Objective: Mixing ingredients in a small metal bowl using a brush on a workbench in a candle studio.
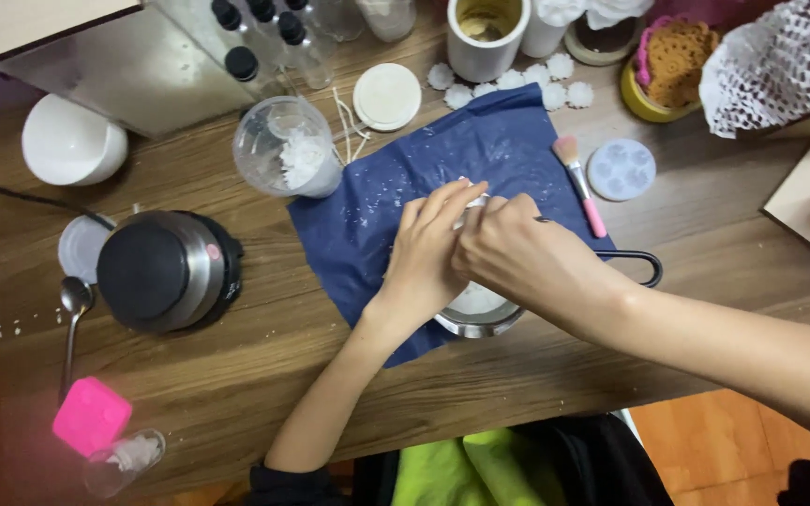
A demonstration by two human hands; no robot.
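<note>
Two hands point(424, 248) point(508, 248), four dark-capped bottles point(241, 66), six white wax flowers point(560, 67), one brush point(578, 183), one spoon point(72, 323), one blue cloth point(367, 215).

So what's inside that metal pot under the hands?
The metal pot holds something white, seen at its near edge. The left hand and right hand cover the rest.

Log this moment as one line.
left hand: pinching small white piece | right hand: same piece | below: metal pot | under: blue cloth
</note>
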